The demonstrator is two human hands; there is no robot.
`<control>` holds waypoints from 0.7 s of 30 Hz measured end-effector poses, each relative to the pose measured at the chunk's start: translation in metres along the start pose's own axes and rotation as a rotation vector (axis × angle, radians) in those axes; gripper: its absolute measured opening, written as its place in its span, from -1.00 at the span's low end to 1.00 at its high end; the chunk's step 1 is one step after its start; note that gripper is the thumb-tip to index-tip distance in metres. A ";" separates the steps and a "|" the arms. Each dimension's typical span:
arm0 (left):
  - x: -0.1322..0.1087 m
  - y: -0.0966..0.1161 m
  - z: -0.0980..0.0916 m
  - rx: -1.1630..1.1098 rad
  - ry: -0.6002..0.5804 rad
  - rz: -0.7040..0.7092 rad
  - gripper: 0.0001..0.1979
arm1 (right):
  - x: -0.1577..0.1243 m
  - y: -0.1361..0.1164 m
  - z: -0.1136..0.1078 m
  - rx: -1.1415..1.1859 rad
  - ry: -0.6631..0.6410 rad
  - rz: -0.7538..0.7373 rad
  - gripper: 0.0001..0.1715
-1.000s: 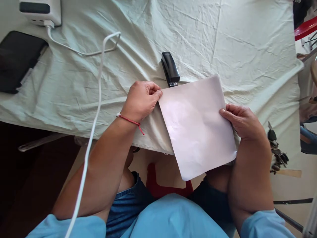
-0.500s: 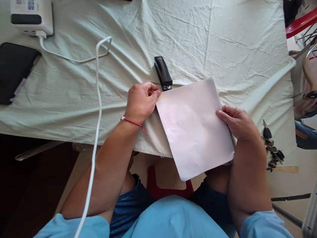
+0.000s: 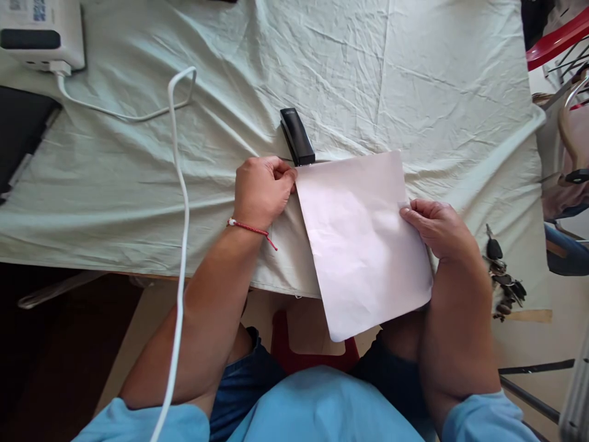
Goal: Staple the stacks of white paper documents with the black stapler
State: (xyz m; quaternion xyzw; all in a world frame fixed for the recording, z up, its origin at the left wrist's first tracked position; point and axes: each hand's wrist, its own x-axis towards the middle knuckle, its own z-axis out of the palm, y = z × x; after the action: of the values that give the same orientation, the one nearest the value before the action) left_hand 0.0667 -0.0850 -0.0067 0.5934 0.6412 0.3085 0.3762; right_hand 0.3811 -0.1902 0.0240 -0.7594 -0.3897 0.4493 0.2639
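Note:
A sheet of white paper (image 3: pixel 363 245) is held between my two hands, its lower part reaching past the table's front edge. My left hand (image 3: pixel 265 187) pinches the upper left corner, fingers closed. On the right edge, my right hand (image 3: pixel 435 226) grips the paper with the thumb on top; its other fingers are partly hidden under the sheet. Just beyond the top left corner lies a black stapler (image 3: pixel 298 136), its near end at the paper's upper edge. Whether the paper sits between the stapler's jaws I cannot tell.
A pale green cloth (image 3: pixel 221 141) covers the table. A white cable (image 3: pixel 179 245) runs from a white power box (image 3: pixel 43 37) across the left side toward me. A black device (image 3: pixel 23 135) lies at far left, a bunch of keys (image 3: pixel 504 276) at right. A red stool (image 3: pixel 313 359) shows below.
The paper has turned slightly, and its top left corner is now closer against the stapler, whose near end is less exposed. Both hands keep their hold. The whole view has shifted a little.

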 end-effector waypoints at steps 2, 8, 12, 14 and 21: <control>0.001 0.001 0.000 0.057 -0.005 0.010 -0.84 | 0.000 -0.001 -0.001 -0.021 -0.005 0.008 -0.59; 0.002 0.003 0.001 0.176 0.020 0.021 -0.77 | 0.003 0.004 -0.003 -0.057 -0.010 0.017 -0.61; 0.002 0.007 0.003 0.257 0.037 0.002 -0.76 | 0.001 0.001 -0.002 -0.062 -0.038 0.036 -0.62; 0.002 0.008 0.003 0.298 0.042 -0.007 -0.77 | -0.001 -0.002 -0.002 -0.067 -0.053 0.051 -0.64; -0.001 0.004 0.007 0.233 0.115 0.068 -0.83 | -0.003 -0.007 0.000 -0.101 -0.012 0.048 -0.66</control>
State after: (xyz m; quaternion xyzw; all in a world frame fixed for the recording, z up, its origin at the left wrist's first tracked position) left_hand 0.0742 -0.0861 -0.0070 0.6359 0.6726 0.2782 0.2567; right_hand 0.3776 -0.1890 0.0306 -0.7782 -0.3949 0.4398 0.2121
